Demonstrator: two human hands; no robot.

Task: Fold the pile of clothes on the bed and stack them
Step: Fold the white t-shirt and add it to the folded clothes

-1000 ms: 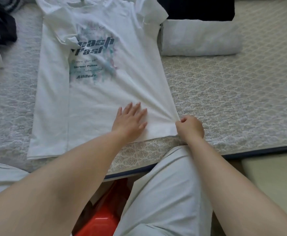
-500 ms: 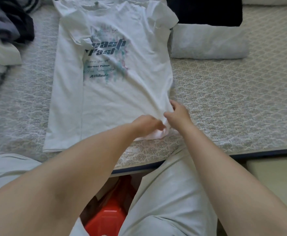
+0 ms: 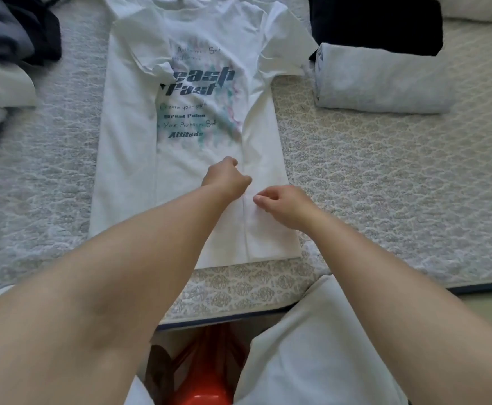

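A white T-shirt with dark and teal lettering lies flat on the bed, collar away from the person and hem toward them. Its two long side edges are folded inward over the front, and one short sleeve lies crumpled across the top of the print.

The left hand rests on the lower middle of the shirt, just below the print, with its fingers curled under; whether they pinch the cloth cannot be told from this angle. The right hand sits just beside it, slightly nearer the person, on the folded-in right panel. Its fingers are bent and its fingertips touch the fabric at the panel's inner edge, thumb and forefinger close together as if pinching the fold, though the grip itself is not plain.

Beyond the right hand and off to its outer side lies a folded pale garment, with a folded dark garment directly behind it, the two touching. Far out past the left hand, at the bed's edge, sits a loose heap of unfolded clothes in grey, black and white.

Nearer the person than both hands, below the bed's edge, a red plastic object shows between their pale-clad legs. No container is plainly visible.
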